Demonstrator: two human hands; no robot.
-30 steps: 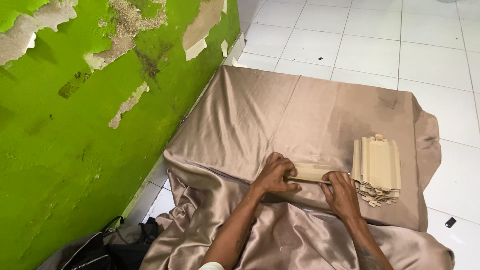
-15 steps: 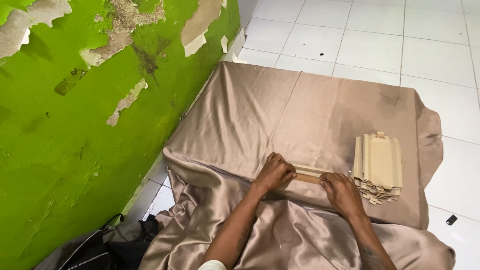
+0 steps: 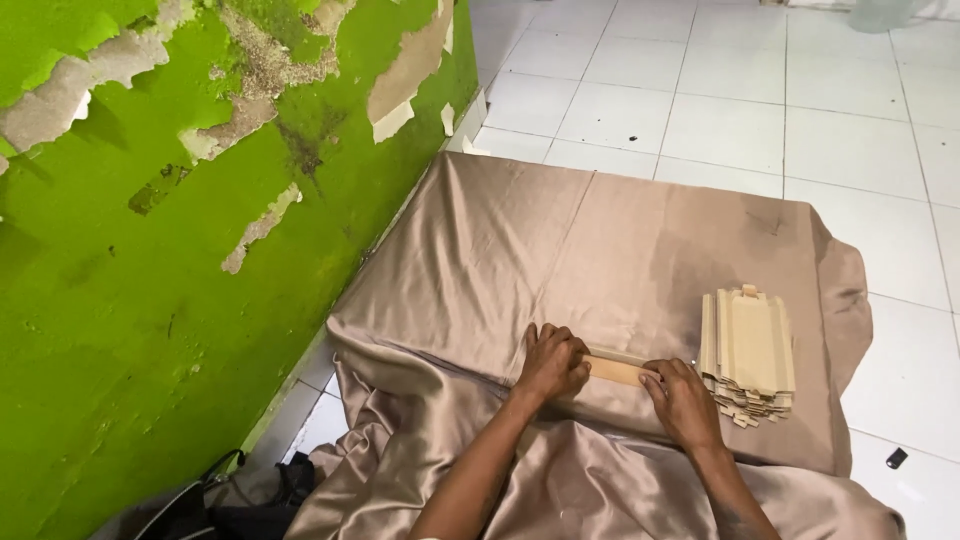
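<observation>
Currently both hands are pressing one flat cardboard piece [image 3: 617, 370] down on the tan satin cloth [image 3: 600, 240], near its front edge. Left hand [image 3: 551, 362] is curled over the piece's left end, fingers bent and knuckles up; right hand [image 3: 686, 402] lies flatter on its right end. Neither is lifting it.

Progress, by my read: a stack of folded cardboard blanks [image 3: 748, 355] sits just right of the hands, near the cloth's right edge, so a good batch looks done. No separate unworked supply shows, so what's left can't be told.

The piece itself is a narrow, plain brown strip, mostly covered by the hands. The stack is fairly neat on top, with ragged tabs sticking out at the bottom.
</observation>
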